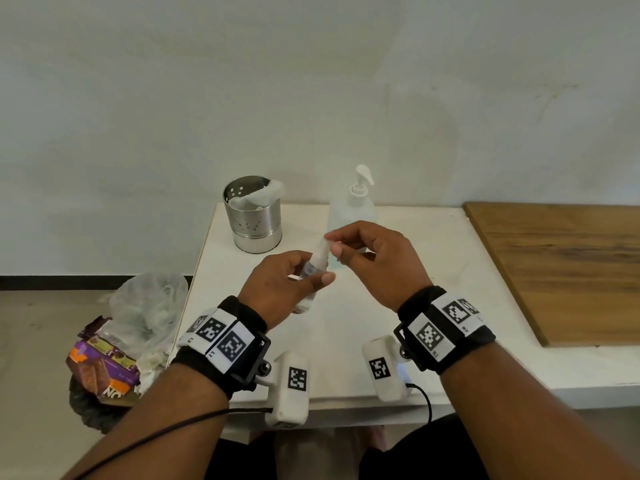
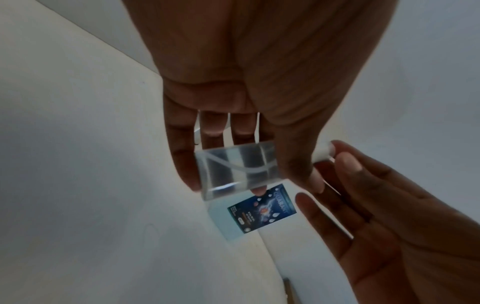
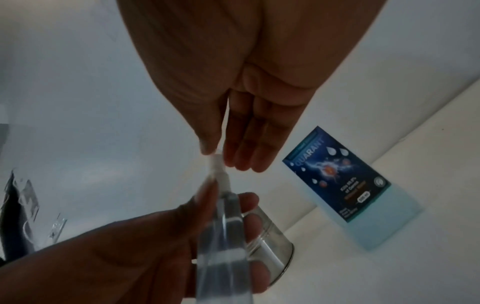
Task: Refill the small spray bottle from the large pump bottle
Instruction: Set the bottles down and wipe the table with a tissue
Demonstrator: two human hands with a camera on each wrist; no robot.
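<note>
I hold the small clear spray bottle (image 1: 309, 271) tilted above the white table (image 1: 346, 327), my left hand (image 1: 311, 273) wrapped round its body with thumb in front and fingers behind. My right hand (image 1: 333, 243) pinches its white spray head (image 1: 321, 244) between thumb and fingertips. The left wrist view shows the clear body (image 2: 233, 170) with a thin dip tube inside and the white head (image 2: 323, 153) at the right hand's fingertips. The large pump bottle (image 1: 356, 206), white pump up, blue label (image 3: 337, 179) and pale blue liquid, stands behind my hands, untouched.
A perforated steel cup (image 1: 252, 216) holding white cotton stands at the table's back left. A wooden board (image 1: 561, 268) covers the right side. A plastic bag (image 1: 145, 317) and wrappers lie on the floor to the left. A white wall lies right behind the table.
</note>
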